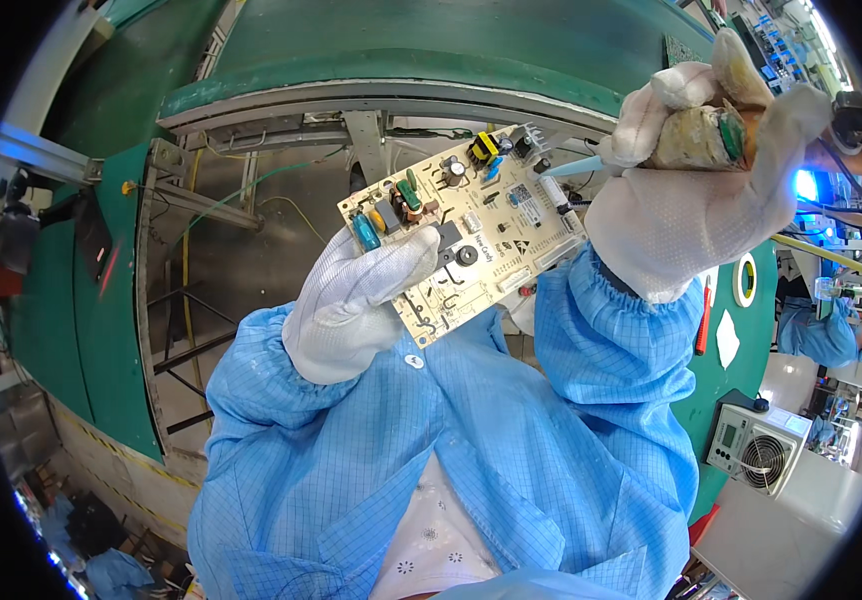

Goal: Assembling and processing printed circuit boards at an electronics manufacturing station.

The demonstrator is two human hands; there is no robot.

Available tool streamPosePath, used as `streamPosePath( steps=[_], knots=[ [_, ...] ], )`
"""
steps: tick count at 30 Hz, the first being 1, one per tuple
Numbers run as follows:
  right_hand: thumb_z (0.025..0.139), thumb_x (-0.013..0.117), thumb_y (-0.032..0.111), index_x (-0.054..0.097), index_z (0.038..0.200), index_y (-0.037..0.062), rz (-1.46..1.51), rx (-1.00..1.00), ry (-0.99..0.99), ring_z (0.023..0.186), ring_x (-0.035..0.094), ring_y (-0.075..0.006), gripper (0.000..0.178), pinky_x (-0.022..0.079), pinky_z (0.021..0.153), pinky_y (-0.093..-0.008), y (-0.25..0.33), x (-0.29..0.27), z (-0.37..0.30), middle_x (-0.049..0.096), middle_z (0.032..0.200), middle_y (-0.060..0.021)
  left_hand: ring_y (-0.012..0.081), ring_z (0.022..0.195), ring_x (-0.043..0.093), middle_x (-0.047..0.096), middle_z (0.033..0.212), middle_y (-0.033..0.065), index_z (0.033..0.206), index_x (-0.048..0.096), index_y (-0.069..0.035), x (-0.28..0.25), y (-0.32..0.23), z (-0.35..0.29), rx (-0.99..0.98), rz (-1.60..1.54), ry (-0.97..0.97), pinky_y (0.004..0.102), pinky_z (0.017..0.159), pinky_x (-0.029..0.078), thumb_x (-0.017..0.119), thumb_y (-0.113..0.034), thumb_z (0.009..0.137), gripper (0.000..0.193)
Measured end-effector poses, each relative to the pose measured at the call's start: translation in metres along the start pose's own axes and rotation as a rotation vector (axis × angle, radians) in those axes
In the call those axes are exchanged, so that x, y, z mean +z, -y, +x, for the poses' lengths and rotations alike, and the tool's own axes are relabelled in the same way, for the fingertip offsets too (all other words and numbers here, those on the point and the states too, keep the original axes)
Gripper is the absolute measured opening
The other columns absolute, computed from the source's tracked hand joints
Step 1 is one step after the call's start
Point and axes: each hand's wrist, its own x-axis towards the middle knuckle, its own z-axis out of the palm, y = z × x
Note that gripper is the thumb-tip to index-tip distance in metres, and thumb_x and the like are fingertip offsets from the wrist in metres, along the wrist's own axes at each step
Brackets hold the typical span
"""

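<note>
A beige circuit board (pixel 503 262) is tilted in front of my chest. My left hand (pixel 351 305), in a white glove, grips it by its lower left side, thumb over the face near a black buzzer-like round part (pixel 466 256). Blue, green and yellow-black components line the board's far edge, with a metal heat sink (pixel 525 140) at the far corner. My right hand (pixel 686 225), also gloved, is closed around a worn, wrapped dispenser-like tool (pixel 689 140). Its pale blue tapered nozzle (pixel 577 167) points at the board's upper right edge, beside the heat sink; contact cannot be made out.
A green-topped bench with a metal frame (pixel 381 92) runs across the far side. Another green table (pixel 71 300) stands left. On the right green table lie a tape roll (pixel 745 280), a red-handled tool (pixel 703 318) and a white device with a fan (pixel 759 447). A person (pixel 819 330) is farther right.
</note>
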Motion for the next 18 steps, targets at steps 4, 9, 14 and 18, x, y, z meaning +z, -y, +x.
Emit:
streamPosePath(
  steps=[4, 9, 14, 18],
  knots=[
    [0.092, 0.047, 0.056, 0.065, 0.106, 0.0008, 0.342, 0.041, 0.107, 0.044, 0.051, -0.0162, 0.059, 0.036, 0.033, -0.0271, -0.011, -0.008, 0.001, 0.062, 0.076, -0.0068, 0.0233, 0.102, 0.065, 0.064, 0.112, 0.0132, 0.123, 0.052, 0.001, -0.004, 0.000, 0.003, -0.024, -0.143, -0.062, 0.0337, 0.088, 0.054, 0.066, -0.008, 0.086, 0.041],
    [0.091, 0.049, 0.049, 0.065, 0.108, 0.0016, 0.483, 0.103, 0.129, 0.044, 0.050, -0.0159, 0.053, 0.036, 0.033, -0.0277, -0.008, -0.007, -0.001, 0.061, 0.077, -0.0065, 0.0238, 0.105, 0.063, 0.062, 0.116, 0.0141, 0.125, 0.051, 0.000, -0.011, 0.002, 0.004, -0.003, -0.063, -0.098, 0.0339, 0.090, 0.054, 0.066, -0.005, 0.086, 0.042],
    [0.090, 0.049, 0.043, 0.065, 0.110, 0.0036, 0.271, 0.189, 0.015, 0.044, 0.050, -0.0154, 0.047, 0.035, 0.035, -0.0287, 0.010, 0.001, -0.006, 0.060, 0.077, -0.0053, 0.0244, 0.109, 0.062, 0.059, 0.121, 0.0151, 0.128, 0.049, -0.001, -0.016, 0.005, 0.002, 0.026, 0.037, -0.140, 0.0342, 0.092, 0.053, 0.065, -0.001, 0.085, 0.045],
    [0.090, 0.049, 0.044, 0.065, 0.110, 0.0039, 0.351, 0.212, -0.015, 0.044, 0.050, -0.0156, 0.047, 0.036, 0.035, -0.0285, 0.008, 0.002, -0.009, 0.060, 0.077, -0.0050, 0.0249, 0.111, 0.060, 0.057, 0.125, 0.0159, 0.129, 0.048, -0.002, -0.019, 0.006, -0.001, 0.050, 0.115, -0.177, 0.0345, 0.093, 0.052, 0.065, 0.002, 0.085, 0.048]
  ],
)
